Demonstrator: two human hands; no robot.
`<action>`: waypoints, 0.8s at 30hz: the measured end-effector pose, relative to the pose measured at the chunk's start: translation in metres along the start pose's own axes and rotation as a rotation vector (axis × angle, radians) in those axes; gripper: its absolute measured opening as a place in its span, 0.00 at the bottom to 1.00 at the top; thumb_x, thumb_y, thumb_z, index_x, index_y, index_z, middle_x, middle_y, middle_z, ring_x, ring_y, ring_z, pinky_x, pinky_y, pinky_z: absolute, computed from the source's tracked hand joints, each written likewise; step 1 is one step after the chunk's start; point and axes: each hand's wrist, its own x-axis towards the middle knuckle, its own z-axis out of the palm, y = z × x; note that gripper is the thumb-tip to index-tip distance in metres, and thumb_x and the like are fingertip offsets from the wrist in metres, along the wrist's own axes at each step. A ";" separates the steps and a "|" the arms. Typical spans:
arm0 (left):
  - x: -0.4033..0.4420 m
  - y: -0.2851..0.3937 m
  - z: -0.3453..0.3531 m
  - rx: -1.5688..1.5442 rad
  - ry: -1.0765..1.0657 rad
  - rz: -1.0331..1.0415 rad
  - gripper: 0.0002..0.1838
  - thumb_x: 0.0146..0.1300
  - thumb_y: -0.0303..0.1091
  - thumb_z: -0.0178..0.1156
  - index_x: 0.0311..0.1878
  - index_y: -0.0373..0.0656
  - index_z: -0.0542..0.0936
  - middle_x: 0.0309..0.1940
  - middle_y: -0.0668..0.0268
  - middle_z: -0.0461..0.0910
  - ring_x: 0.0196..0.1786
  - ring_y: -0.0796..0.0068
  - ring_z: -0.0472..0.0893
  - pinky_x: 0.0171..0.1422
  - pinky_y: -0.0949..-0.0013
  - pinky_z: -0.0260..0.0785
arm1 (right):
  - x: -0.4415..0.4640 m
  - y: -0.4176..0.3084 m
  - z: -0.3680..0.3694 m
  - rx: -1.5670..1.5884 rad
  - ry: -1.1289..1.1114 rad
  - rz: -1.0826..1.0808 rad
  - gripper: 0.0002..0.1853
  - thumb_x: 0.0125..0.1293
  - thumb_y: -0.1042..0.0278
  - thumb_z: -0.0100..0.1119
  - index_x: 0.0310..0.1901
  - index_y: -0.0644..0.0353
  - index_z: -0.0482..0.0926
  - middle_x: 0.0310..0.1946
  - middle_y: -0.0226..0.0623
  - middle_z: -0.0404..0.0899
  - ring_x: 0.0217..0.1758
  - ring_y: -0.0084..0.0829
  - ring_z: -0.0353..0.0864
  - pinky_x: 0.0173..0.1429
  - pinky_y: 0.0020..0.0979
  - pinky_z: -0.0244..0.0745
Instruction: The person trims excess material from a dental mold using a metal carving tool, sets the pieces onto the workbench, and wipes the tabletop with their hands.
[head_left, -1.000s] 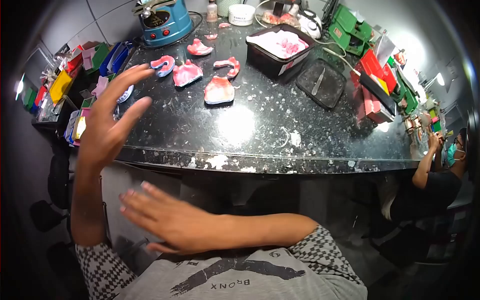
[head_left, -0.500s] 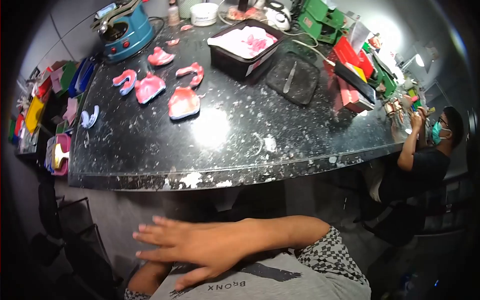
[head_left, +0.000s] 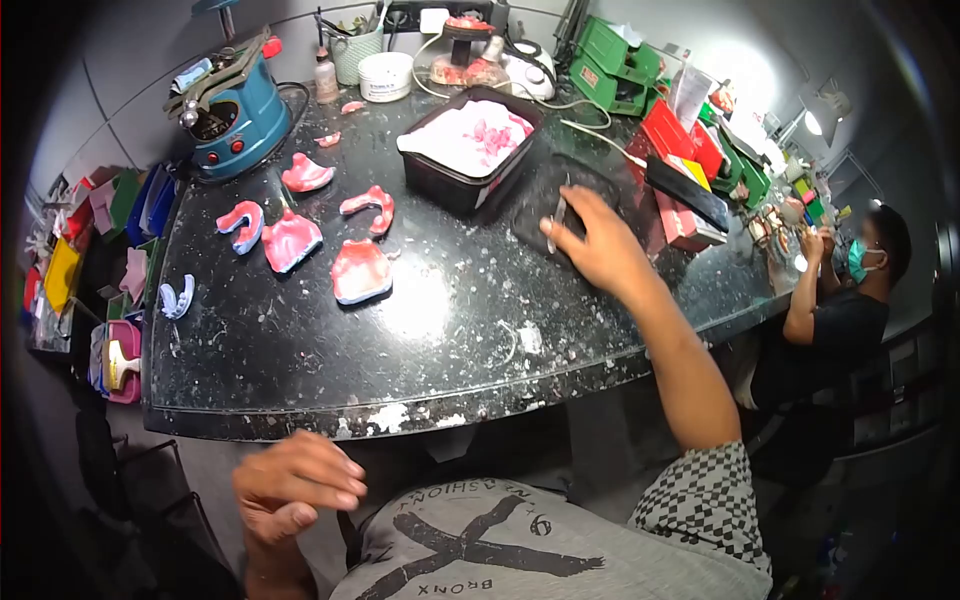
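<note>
My right hand point(head_left: 605, 245) reaches over the black tray point(head_left: 530, 215), its thumb and forefinger closed around a slim metal knife point(head_left: 560, 212). My left hand point(head_left: 295, 485) hangs below the table's front edge, fingers loosely bent, thumb apart, nothing in it. Left of centre on the table lie a pink block on a pale base point(head_left: 361, 272), a pink arch-shaped piece point(head_left: 375, 212), a peaked pink piece point(head_left: 291, 240), a pink and blue arch point(head_left: 241, 225) and another pink piece point(head_left: 306, 173).
A black tub point(head_left: 455, 190) of white and pink material stands behind. The blue device point(head_left: 240, 130) is at back left, with a white jar point(head_left: 385, 78) nearby. Red boxes point(head_left: 685, 215) and green bins point(head_left: 610, 75) line the right. A masked person point(head_left: 845, 320) sits far right.
My right hand has risen from in front of my body to the knife on the black tray. My left hand, lowered and mostly hidden before, shows again below the table edge. The view has shifted.
</note>
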 end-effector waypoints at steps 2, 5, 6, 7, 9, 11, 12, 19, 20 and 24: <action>0.022 0.012 -0.004 0.144 0.045 0.049 0.18 0.65 0.44 0.66 0.35 0.37 0.90 0.33 0.55 0.89 0.41 0.57 0.88 0.51 0.56 0.77 | -0.027 -0.015 -0.008 0.030 -0.033 -0.055 0.37 0.71 0.43 0.62 0.70 0.65 0.72 0.72 0.59 0.68 0.78 0.53 0.65 0.80 0.44 0.61; 0.065 0.022 -0.010 0.381 -0.080 0.151 0.11 0.61 0.35 0.65 0.37 0.37 0.89 0.34 0.60 0.89 0.43 0.61 0.86 0.52 0.58 0.78 | -0.062 -0.036 -0.016 0.071 -0.123 -0.188 0.36 0.69 0.47 0.65 0.71 0.63 0.71 0.73 0.58 0.68 0.78 0.54 0.64 0.81 0.47 0.59; 0.088 0.025 -0.014 0.537 -0.197 0.239 0.11 0.57 0.30 0.66 0.41 0.37 0.89 0.37 0.59 0.89 0.45 0.59 0.87 0.54 0.58 0.77 | -0.071 -0.045 -0.022 0.091 -0.138 -0.219 0.36 0.69 0.47 0.65 0.71 0.63 0.70 0.73 0.57 0.68 0.78 0.53 0.64 0.82 0.49 0.57; 0.112 0.027 -0.013 0.680 -0.270 0.314 0.13 0.58 0.31 0.65 0.44 0.36 0.87 0.40 0.54 0.87 0.47 0.56 0.85 0.57 0.56 0.74 | -0.077 -0.052 -0.026 0.112 -0.152 -0.249 0.36 0.69 0.47 0.66 0.71 0.62 0.70 0.72 0.56 0.68 0.78 0.53 0.64 0.83 0.50 0.55; 0.166 0.025 -0.008 0.857 -0.320 0.280 0.16 0.60 0.26 0.65 0.53 0.37 0.84 0.51 0.57 0.86 0.55 0.58 0.83 0.65 0.57 0.71 | -0.077 -0.055 -0.032 0.092 -0.062 -0.321 0.33 0.69 0.50 0.67 0.69 0.60 0.74 0.71 0.52 0.70 0.77 0.50 0.67 0.84 0.53 0.51; 0.228 0.007 -0.010 1.027 -0.342 0.293 0.19 0.67 0.38 0.67 0.57 0.41 0.83 0.54 0.57 0.84 0.61 0.57 0.80 0.69 0.58 0.69 | -0.068 -0.055 -0.047 0.026 0.099 -0.352 0.25 0.68 0.55 0.69 0.61 0.59 0.80 0.65 0.46 0.76 0.72 0.45 0.73 0.84 0.53 0.50; 0.259 -0.013 -0.019 1.120 -0.374 0.329 0.21 0.69 0.42 0.65 0.61 0.44 0.82 0.58 0.58 0.82 0.64 0.56 0.77 0.71 0.57 0.67 | -0.064 -0.058 -0.052 0.121 0.199 -0.343 0.16 0.67 0.62 0.69 0.53 0.58 0.84 0.54 0.40 0.83 0.63 0.40 0.81 0.83 0.53 0.53; 0.335 -0.090 -0.012 1.154 -0.419 -0.287 0.58 0.57 0.79 0.61 0.77 0.39 0.68 0.76 0.48 0.65 0.78 0.52 0.67 0.82 0.57 0.58 | -0.023 -0.054 -0.045 0.538 0.321 -0.147 0.20 0.73 0.75 0.59 0.65 0.60 0.76 0.54 0.47 0.84 0.59 0.38 0.85 0.65 0.37 0.76; 0.323 -0.090 -0.005 1.148 -0.343 -0.280 0.58 0.56 0.78 0.63 0.75 0.37 0.68 0.74 0.46 0.67 0.76 0.52 0.69 0.80 0.57 0.61 | -0.014 -0.041 -0.037 0.517 0.291 -0.198 0.21 0.72 0.73 0.60 0.66 0.60 0.76 0.57 0.48 0.82 0.59 0.39 0.85 0.65 0.37 0.77; 0.270 -0.081 0.028 1.153 -0.149 -0.207 0.30 0.66 0.60 0.64 0.51 0.37 0.86 0.55 0.45 0.81 0.58 0.48 0.82 0.68 0.53 0.71 | 0.014 -0.029 -0.028 0.462 0.099 -0.172 0.25 0.71 0.69 0.63 0.68 0.59 0.74 0.60 0.49 0.81 0.60 0.43 0.84 0.66 0.37 0.76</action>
